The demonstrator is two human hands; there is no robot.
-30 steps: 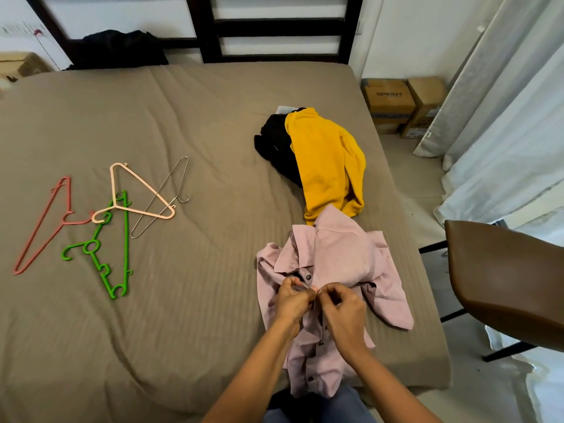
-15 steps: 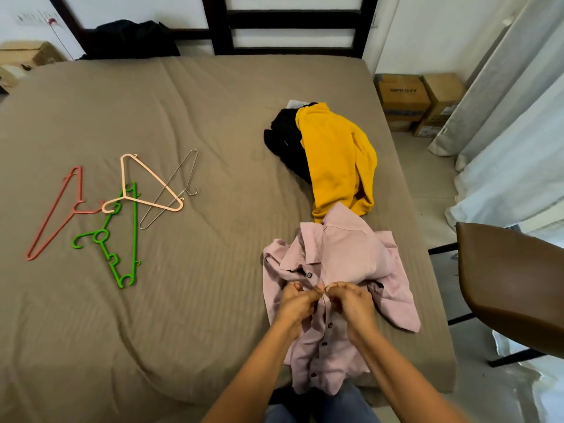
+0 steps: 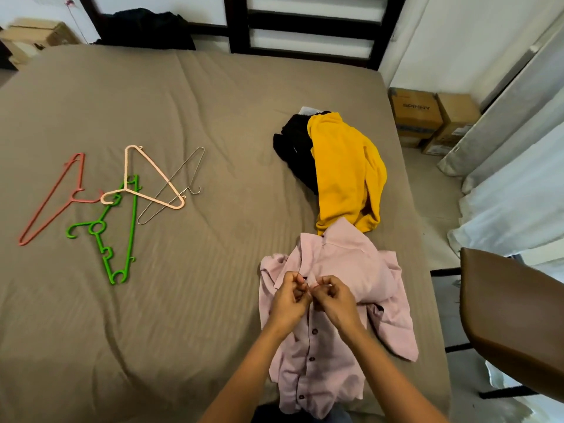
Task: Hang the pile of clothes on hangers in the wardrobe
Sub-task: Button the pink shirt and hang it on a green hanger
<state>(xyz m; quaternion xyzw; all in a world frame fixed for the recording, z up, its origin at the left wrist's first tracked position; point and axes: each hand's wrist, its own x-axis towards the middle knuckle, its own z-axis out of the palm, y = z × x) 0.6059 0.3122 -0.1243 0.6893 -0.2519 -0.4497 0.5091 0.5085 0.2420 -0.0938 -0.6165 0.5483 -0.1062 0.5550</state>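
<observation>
Wide tan bed carrying everything; handy as a flat work surface. Brown chair just off its rt edge, not in play.

Near the bed's rt near corner, laid front-up w/ collar away & hem over the near edge: pink button shirt. Flat like that prob so the placket can be worked w/ both hands.

Just beyond it along the rt edge: yellow top heaped over a black garment, yellow hem touching the pink collar. Likely the rest of the pile, parked within reach.

Toward the left edge, well apart from the clothes, a loose overlapping bunch: red hanger, green hanger, peach hanger, wire hanger. Set out ready, none in a garment yet.

Left hand & right hand meeting at the placket just below the collar. Fingers of both curled, pinching fabric there, knuckles nearly touching. Prob at the top button, doing or undoing; can't tell which.

Lower buttons in a row down the front. No wardrobe in view.
</observation>
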